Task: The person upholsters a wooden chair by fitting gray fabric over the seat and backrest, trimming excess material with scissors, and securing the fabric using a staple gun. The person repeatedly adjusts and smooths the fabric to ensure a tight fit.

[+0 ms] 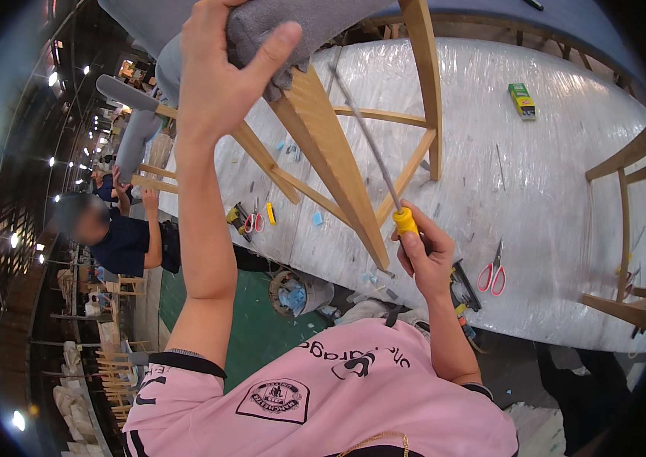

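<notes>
A wooden chair frame (336,164) with grey upholstery (304,30) stands tilted on the plastic-wrapped table in front of me. My left hand (224,72) grips the upholstered corner at the top of the nearest leg, its thumb stretched over the fabric and its other fingers partly hidden. Ragged fabric edges hang beside that leg. My right hand (429,247) is closed round the yellow handle of a long screwdriver (372,145). Its thin metal shaft points up and away, between the chair legs, toward the underside of the upholstery. I cannot tell whether the tip touches anything.
Red-handled scissors (494,276) and a staple gun (463,289) lie right of my hand. More scissors (254,221) and a yellow cutter (271,213) lie left. A green box (522,101) sits farther back. Another chair (624,228) stands right; a person (121,236) works at left. Below is a scrap bucket (311,293).
</notes>
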Action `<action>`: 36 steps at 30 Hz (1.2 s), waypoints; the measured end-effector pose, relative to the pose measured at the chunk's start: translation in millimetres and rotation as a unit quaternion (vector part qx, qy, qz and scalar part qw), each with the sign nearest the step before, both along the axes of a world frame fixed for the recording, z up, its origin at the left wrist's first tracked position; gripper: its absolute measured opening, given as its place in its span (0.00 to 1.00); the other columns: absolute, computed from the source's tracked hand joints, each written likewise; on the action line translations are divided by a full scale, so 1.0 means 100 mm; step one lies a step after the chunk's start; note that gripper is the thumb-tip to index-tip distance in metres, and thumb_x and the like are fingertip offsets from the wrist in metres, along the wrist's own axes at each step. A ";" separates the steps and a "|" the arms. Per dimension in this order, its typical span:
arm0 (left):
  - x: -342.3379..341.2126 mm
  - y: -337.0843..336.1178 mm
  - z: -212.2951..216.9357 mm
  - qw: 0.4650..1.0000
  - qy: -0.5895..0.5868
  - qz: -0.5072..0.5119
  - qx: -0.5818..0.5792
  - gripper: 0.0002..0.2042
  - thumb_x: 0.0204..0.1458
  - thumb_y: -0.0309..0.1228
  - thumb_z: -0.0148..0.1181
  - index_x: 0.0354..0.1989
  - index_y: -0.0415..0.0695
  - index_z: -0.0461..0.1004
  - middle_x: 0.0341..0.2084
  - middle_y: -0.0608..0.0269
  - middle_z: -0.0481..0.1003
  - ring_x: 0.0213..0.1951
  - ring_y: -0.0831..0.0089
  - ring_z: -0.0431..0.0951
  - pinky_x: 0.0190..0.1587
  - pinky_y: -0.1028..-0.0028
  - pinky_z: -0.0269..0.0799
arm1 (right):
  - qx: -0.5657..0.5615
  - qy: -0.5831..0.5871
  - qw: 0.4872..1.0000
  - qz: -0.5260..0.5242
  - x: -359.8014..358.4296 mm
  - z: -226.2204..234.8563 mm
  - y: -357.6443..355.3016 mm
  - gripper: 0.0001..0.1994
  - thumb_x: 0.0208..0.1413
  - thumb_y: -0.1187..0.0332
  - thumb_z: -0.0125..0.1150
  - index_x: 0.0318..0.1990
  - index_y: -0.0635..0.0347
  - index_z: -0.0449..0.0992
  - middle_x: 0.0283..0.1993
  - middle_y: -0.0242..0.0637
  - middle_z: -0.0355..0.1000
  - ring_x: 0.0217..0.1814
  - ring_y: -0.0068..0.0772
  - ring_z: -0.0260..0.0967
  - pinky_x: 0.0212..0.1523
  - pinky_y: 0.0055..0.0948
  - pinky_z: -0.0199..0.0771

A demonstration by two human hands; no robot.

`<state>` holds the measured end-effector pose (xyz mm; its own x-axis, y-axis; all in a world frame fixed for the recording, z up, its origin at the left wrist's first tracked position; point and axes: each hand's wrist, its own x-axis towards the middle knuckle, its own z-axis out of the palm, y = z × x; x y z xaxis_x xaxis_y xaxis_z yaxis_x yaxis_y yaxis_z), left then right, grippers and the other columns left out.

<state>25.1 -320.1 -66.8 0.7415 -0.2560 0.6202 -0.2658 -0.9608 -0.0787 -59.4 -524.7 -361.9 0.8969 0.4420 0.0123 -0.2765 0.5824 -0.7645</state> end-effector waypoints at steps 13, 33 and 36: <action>0.28 0.37 0.06 0.986 0.037 -0.099 -0.128 0.21 0.62 0.41 0.49 0.54 0.43 0.83 0.49 0.59 0.82 0.49 0.72 0.79 0.57 0.76 0.67 | -0.051 -0.107 0.993 -0.017 0.13 0.05 -0.01 0.22 0.62 0.64 0.68 0.61 0.65 0.77 0.49 0.39 0.81 0.47 0.23 0.74 0.51 0.24 0.71; 0.28 0.32 0.02 0.986 0.018 -0.113 -0.124 0.21 0.60 0.39 0.48 0.50 0.40 0.84 0.47 0.58 0.83 0.48 0.72 0.80 0.56 0.76 0.67 | 0.035 -0.095 0.992 -0.081 -0.03 -0.01 0.88 0.22 0.62 0.68 0.68 0.62 0.63 0.76 0.41 0.31 0.77 0.34 0.17 0.66 0.36 0.21 0.65; 0.29 0.40 0.02 0.982 0.021 -0.127 -0.135 0.20 0.60 0.38 0.53 0.52 0.37 0.81 0.48 0.56 0.82 0.50 0.69 0.79 0.58 0.72 0.67 | 0.038 -0.032 0.999 -0.021 0.05 -0.01 0.75 0.22 0.62 0.67 0.67 0.62 0.64 0.76 0.41 0.32 0.77 0.35 0.19 0.67 0.38 0.21 0.66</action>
<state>54.5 -279.7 -64.4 0.7015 -0.2659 0.6612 -0.4969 -0.8475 0.1864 -53.9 -449.3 -362.4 0.9107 0.3999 0.1033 -0.2021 0.6496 -0.7329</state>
